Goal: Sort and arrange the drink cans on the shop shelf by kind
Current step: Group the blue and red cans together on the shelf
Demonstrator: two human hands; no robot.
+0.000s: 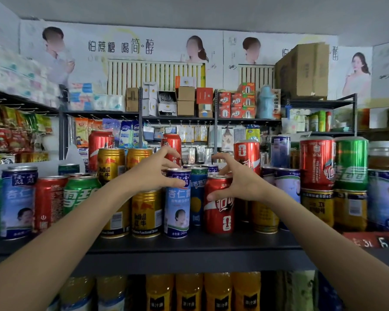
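Note:
Mixed drink cans stand on a dark shelf [189,245]. My left hand [153,171] hovers with spread fingers at the top of a blue-and-white almond drink can [177,212]; its thumb rests near the can's rim. My right hand [238,178] is spread over the top of a red cola can [219,209], thumb at the can's left side. Neither hand has closed around a can. A dark blue can [198,198] stands between and behind them. Gold energy-drink cans [146,214] sit to the left, under my left wrist.
More cans crowd both sides: a green lemon-lime can [81,194], a red can [48,203], stacked red and green cans [332,162] on gold ones at right. Orange juice bottles [189,292] fill the shelf below. Other shop shelves stand behind.

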